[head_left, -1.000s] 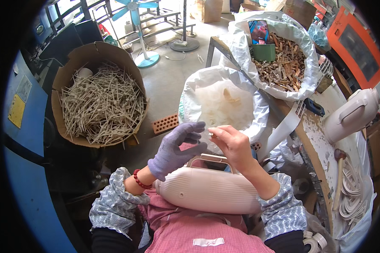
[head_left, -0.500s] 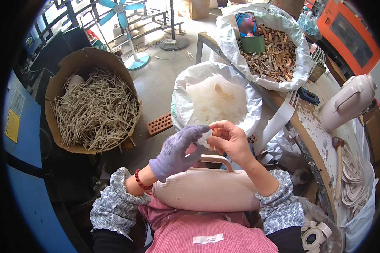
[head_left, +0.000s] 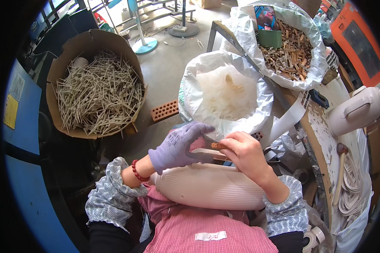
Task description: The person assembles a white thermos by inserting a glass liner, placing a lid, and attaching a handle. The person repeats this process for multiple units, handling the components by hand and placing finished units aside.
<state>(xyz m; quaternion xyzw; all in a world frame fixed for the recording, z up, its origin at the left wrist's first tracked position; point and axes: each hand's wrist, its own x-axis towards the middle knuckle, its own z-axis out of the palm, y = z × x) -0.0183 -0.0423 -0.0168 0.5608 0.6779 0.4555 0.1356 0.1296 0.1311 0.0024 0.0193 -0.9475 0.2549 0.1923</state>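
Across my lap lies a pale pink ribbed thermos flask shell (head_left: 211,187), its handle (head_left: 211,153) on the upper side. My right hand (head_left: 245,154), bare, pinches a small flat orange-brown strip (head_left: 218,146) with markings, just above the handle. In a lilac glove, my left hand (head_left: 179,147) is at the left end of the handle, fingers and thumb spread apart. Nothing shows between them, though part of the handle passes behind. Beyond my hands stands a white bag (head_left: 268,101) with pale translucent pieces in it.
A cardboard box (head_left: 59,69) of thin beige sticks stands at the left, near a perforated brick (head_left: 164,110). At the right, a bench (head_left: 314,126) carries a finished-looking pink flask (head_left: 354,110), a mallet (head_left: 341,168) and coiled strips (head_left: 351,185). A bag of brown pieces (head_left: 297,50) holds a propped phone (head_left: 265,17).
My right hand has moved right and down, turning the strip from upright to nearly level. My left hand's fingers have parted from my right hand. The whole view has shifted slightly.
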